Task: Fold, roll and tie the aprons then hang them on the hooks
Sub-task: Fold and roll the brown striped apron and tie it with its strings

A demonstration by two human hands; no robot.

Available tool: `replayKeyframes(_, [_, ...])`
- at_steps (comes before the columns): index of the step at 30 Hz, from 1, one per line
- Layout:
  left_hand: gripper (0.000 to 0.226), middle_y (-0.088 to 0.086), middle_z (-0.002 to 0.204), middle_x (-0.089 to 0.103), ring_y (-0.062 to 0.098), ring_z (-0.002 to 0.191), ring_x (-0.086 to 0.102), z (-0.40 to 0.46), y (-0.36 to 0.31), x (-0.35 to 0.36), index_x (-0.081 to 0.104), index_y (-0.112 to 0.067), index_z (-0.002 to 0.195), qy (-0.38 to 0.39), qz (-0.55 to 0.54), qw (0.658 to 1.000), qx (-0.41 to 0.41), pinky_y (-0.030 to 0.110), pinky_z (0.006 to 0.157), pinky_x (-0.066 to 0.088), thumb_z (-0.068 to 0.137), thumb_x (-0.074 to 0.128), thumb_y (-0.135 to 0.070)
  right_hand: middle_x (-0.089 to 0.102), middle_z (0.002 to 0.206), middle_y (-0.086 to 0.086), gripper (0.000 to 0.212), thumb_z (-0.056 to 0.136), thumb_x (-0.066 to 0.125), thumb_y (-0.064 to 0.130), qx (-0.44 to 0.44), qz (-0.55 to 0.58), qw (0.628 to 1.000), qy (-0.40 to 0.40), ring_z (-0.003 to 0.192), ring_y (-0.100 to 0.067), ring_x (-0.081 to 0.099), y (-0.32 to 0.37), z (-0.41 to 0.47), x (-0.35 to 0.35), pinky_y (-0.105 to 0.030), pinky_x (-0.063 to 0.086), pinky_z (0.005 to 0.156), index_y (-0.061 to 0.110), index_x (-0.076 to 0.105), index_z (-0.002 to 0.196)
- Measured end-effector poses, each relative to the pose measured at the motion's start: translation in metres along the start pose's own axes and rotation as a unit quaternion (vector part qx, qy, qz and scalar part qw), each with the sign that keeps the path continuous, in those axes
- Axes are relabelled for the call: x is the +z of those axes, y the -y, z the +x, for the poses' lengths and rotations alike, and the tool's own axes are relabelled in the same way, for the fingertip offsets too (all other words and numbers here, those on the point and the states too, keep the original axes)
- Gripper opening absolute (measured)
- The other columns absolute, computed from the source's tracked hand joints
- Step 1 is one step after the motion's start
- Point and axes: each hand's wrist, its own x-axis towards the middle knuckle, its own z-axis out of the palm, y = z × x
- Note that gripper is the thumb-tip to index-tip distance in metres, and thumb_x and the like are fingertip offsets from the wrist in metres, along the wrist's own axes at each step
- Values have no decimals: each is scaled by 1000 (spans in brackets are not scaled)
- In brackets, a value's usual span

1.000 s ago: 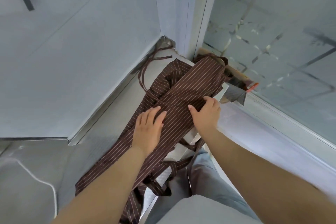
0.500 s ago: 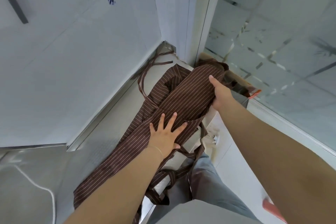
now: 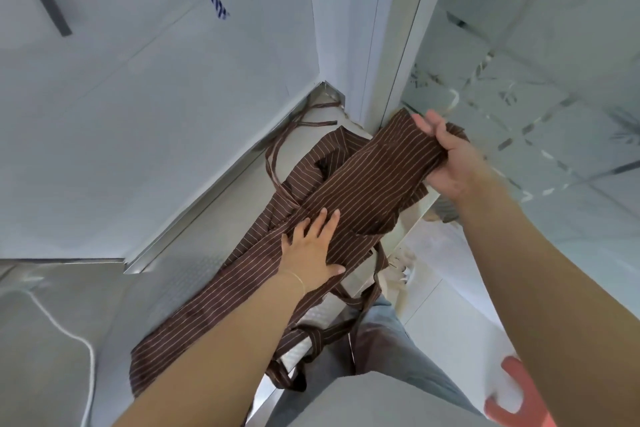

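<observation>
Change observed: one second ago both hands lay close together on the middle of the apron (image 3: 346,191). The right hand (image 3: 446,163) has since travelled to the apron's far end, gathered it, and raised it off the desk (image 3: 194,274), near the frosted glass partition (image 3: 519,80). Its fingers are now curled round the bunched cloth. The left hand (image 3: 311,250) has slid slightly nearer the person and lies flat, fingers spread, pressing the apron's mid-section onto the desk.

Assessment: the lifted end appears ready to be brought back over the pinned section, so the folding step is judged to be in progress. Rolling, tying and hanging are not yet done.

Location: the apron runs diagonally along the desk, its near end toward the person, its far end held up beside the partition.

Count: one brown striped apron; its straps loop loose at both ends, number not clear. Two hands. One white cord (image 3: 74,340) left of the apron. One orange object (image 3: 512,392) right of the apron, unidentified. No hooks visible.
</observation>
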Motion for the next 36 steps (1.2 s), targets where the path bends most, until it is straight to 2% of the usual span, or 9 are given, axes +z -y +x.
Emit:
replayKeyframes(2, [89,-13,159,16,14,145,17,-7,4,-10,4,-41,151,-31,-228,973,-5,52,117,16,87,65,-44,70,108,3,30,105,30,19,7,6,1000,18,103,-17,67,-9,-21,18,-45,46,98,15,56,119])
replayKeyframes(6, [42,-7,131,58,17,128,49,-33,36,-34,52,-30,127,-63,-597,788,-139,38,106,40,91,49,-51,65,126,-6,26,103,31,22,95,-58,990,83,118,-26,60,-56,-66,53,-50,40,104,15,56,108])
replayKeyframes(11, [90,15,125,63,34,117,59,-84,112,-31,51,-13,127,55,-752,639,-151,43,92,51,82,8,-77,64,126,-13,27,96,44,31,186,-202,940,201,122,-27,57,-155,-115,70,-47,39,108,14,64,103])
replayKeyframes(15, [101,16,137,52,41,121,54,-110,146,-10,47,-16,136,108,-755,623,-174,46,91,53,71,14,-86,60,127,20,29,102,45,30,127,-457,842,255,121,2,51,-223,-137,75,-25,40,107,35,58,127])
replayKeyframes(19, [64,10,135,52,30,117,57,-116,143,-1,50,-24,131,104,-701,681,-186,34,75,55,82,42,-64,37,150,1,64,92,59,42,72,-634,725,259,134,-16,40,-271,-133,63,-34,34,112,31,30,148])
replayKeyframes(25, [22,-3,103,68,2,80,65,-118,121,-8,62,-19,117,103,-530,830,-138,16,67,51,95,58,-20,59,125,1,41,94,54,42,51,-557,819,127,117,-16,56,-294,-133,49,-40,45,103,22,55,130])
replayKeyframes(29, [30,0,109,66,12,98,64,-111,122,-12,66,-26,102,-29,-448,884,-128,21,87,52,91,56,0,59,117,-1,50,92,45,58,-112,-759,630,121,108,-19,55,-276,-140,47,-36,47,91,21,60,122])
replayKeyframes(33, [32,6,99,68,22,86,64,-109,132,-22,69,-22,86,-140,-498,831,-206,33,81,55,87,49,4,54,67,6,59,94,26,62,-246,-679,690,52,65,-13,52,-269,-151,37,-34,43,60,19,57,69])
replayKeyframes(36, [31,8,94,66,22,79,60,-115,143,-20,66,-19,84,-143,-478,837,-226,38,76,54,88,45,4,42,50,6,67,90,18,71,-84,-546,822,-135,51,-13,42,-269,-140,29,-32,37,56,20,41,53])
